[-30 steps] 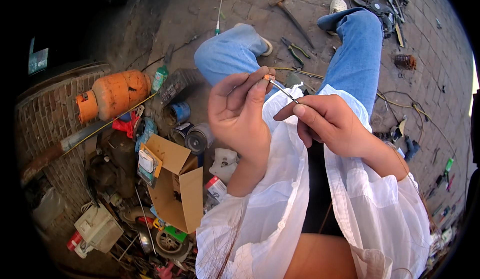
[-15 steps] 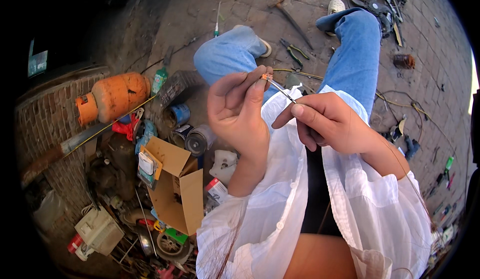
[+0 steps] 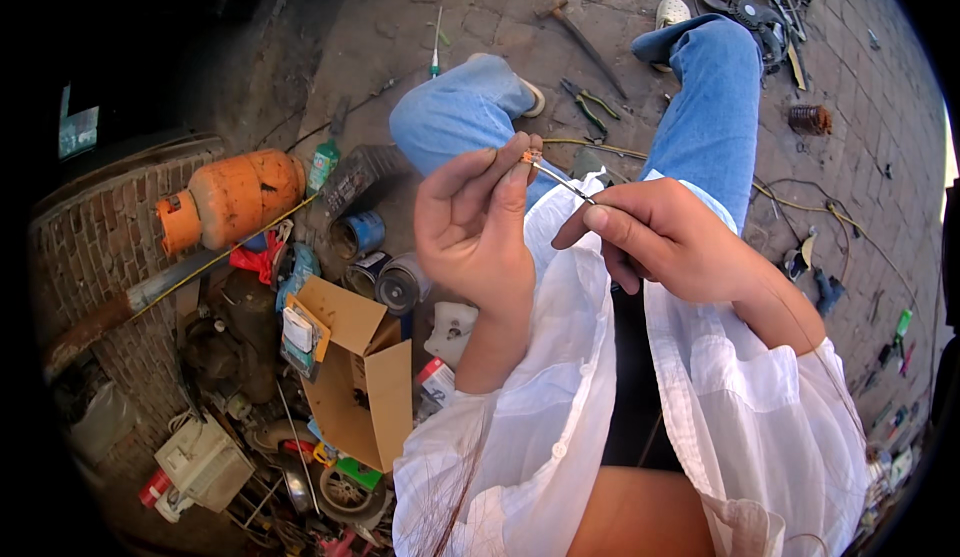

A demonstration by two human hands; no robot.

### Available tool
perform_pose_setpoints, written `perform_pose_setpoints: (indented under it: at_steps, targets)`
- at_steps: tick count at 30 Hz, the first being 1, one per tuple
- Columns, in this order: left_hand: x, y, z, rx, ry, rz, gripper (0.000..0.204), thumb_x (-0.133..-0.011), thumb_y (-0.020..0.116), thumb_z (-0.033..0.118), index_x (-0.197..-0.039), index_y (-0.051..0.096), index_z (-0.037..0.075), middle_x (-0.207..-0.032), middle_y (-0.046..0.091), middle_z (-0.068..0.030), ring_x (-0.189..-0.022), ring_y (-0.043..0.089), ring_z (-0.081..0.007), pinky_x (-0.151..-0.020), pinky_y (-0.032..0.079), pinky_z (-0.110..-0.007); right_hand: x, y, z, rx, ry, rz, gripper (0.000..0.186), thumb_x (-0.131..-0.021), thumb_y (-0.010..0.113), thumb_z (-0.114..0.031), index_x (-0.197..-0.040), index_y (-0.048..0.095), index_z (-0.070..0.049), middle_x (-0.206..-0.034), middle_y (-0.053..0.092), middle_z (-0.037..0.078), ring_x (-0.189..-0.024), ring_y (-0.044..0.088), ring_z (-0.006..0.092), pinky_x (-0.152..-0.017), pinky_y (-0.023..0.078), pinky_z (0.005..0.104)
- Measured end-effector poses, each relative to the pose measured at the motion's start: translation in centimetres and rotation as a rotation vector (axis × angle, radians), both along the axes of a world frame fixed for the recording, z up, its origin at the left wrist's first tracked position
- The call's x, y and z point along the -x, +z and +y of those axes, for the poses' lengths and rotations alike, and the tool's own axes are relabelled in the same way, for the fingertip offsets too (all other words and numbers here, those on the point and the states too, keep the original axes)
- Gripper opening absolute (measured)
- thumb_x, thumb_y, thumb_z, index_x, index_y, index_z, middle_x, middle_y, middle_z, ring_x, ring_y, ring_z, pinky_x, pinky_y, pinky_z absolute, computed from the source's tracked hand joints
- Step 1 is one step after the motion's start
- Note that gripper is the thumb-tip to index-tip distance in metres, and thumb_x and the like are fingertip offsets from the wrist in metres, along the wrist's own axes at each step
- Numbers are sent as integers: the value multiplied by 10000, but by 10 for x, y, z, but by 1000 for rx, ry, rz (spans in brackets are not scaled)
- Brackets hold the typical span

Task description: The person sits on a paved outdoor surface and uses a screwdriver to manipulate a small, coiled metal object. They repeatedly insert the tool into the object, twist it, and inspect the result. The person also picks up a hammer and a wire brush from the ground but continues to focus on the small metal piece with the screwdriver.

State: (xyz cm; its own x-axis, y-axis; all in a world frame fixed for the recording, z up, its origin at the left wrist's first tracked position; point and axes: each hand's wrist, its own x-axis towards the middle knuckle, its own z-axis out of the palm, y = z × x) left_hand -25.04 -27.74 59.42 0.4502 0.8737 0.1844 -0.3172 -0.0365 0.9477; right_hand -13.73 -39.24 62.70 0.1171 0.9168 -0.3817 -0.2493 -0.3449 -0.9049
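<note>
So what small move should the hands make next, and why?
Perhaps the right hand, which holds the rod, should nudge it gently: the left hand pinches the orange piece, and the rod's far end appears to meet it. Whether they are joined is too small to tell, so a light touch seems wise.

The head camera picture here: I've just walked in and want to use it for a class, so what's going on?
A person's left hand pinches a small orange piece between thumb and fingers. The right hand holds a thin metal rod, its far end at that piece; whether they are joined is too small to tell. A hammer and pliers lie on the paving ahead; an open cardboard box is to the left.
</note>
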Motion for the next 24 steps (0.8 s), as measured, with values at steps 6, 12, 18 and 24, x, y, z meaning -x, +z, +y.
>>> perform_pose_setpoints:
  at_steps: [6,12,18,24]
  targets:
    - [3,2,-1,-15,-17,18,244,-829,569,-144,-1050,487,-81,-993,640,-287,-941,662,-298,-833,558,-334,-15,-5,-3,27,123,416,344,-998,413,-244,-1010,661,-6,-519,519,12,-402,349,53,-402,301,204]
    - [4,-1,-1,-68,12,61,249,-821,575,-150,-1046,488,-88,-1000,635,-295,-947,659,-293,-837,555,-331,2,-3,0,18,2,165,334,-992,418,-231,-988,660,0,-522,529,30,-435,437,77,-439,365,242]
    - [1,-2,-1,-20,63,67,235,-823,577,-146,-1035,496,-83,-1002,636,-290,-937,661,-290,-824,561,-329,22,-16,5,-59,-178,-322,211,-944,506,-153,-976,650,-3,-570,557,92,-503,554,147,-520,449,294]
    - [-6,5,-3,225,134,-41,225,-808,631,-76,-1019,555,-55,-963,673,-199,-851,685,-242,-739,579,-284,19,-15,11,-126,-330,-448,146,-882,589,-84,-993,649,-10,-639,599,91,-530,576,153,-509,453,297]
